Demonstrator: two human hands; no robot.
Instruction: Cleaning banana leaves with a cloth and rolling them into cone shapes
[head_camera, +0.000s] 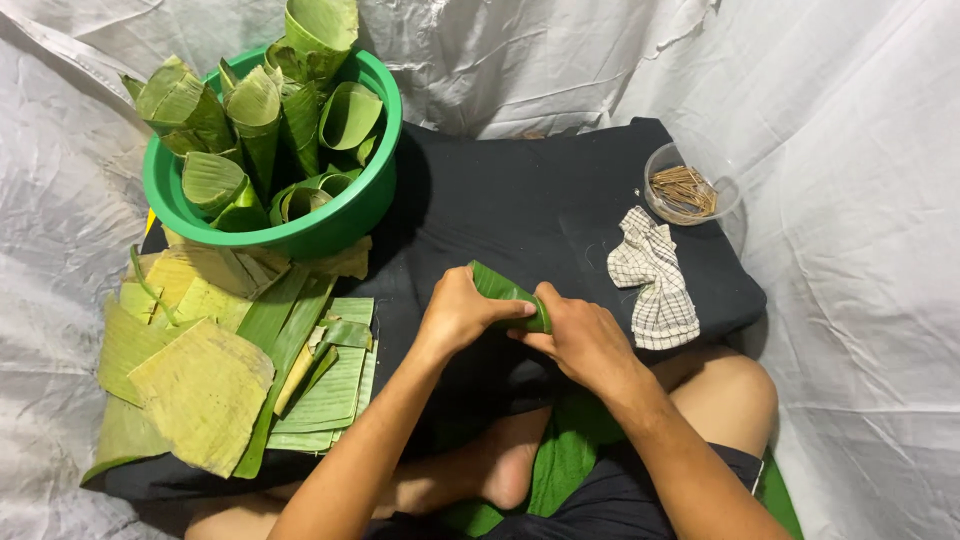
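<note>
A rolled green banana leaf (502, 287) is gripped between both my hands over the black cloth (520, 200). My left hand (462, 312) wraps its near side with the thumb across the roll. My right hand (578, 335) pinches the roll's right end. Most of the leaf is hidden by my fingers, and only its upper left part shows.
A green basin (340, 225) of rolled leaf cones stands at the back left. Flat cut leaf pieces (215, 370) lie stacked at the left. A clear bowl of small sticks (685, 190) and a checked cloth (655, 280) are at the right. My crossed legs are below.
</note>
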